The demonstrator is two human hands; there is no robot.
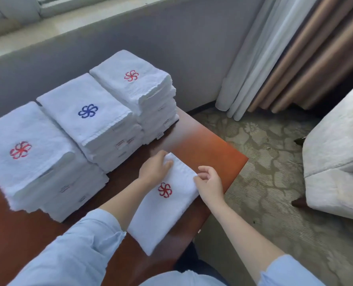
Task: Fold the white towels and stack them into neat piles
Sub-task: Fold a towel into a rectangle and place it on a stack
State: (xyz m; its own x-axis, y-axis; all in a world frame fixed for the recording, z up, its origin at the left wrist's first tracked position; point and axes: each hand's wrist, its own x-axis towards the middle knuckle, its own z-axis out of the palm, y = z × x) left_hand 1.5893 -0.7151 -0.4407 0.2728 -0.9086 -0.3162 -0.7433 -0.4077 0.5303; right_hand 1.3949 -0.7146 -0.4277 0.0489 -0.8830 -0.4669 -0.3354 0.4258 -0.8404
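While the folded towel (167,213) lay flat on the near right part of the wooden table (202,145), both hands held its far end. It was a long white rectangle running from the near edge of the table toward the far side, with a red pinwheel emblem (164,190) facing up. The left hand (154,169) had its fingers curled round the far left corner, thumb on top of the cloth. The right hand (209,182) pinched the far right corner between thumb and forefinger, its other fingers loosely bent above the table. Pale blue sleeves covered both arms to the elbow.

Left of the towel stood three piles of folded white towels in a slanting row, touching one another. The near pile (33,162) showed a red emblem on top, the middle pile (93,120) a blue one, and the far pile (138,85) a red one. Beyond the table's right edge lay a patterned carpet (264,162), with curtains (284,58) at the far right and a pale upholstered chair (336,151) on the right.
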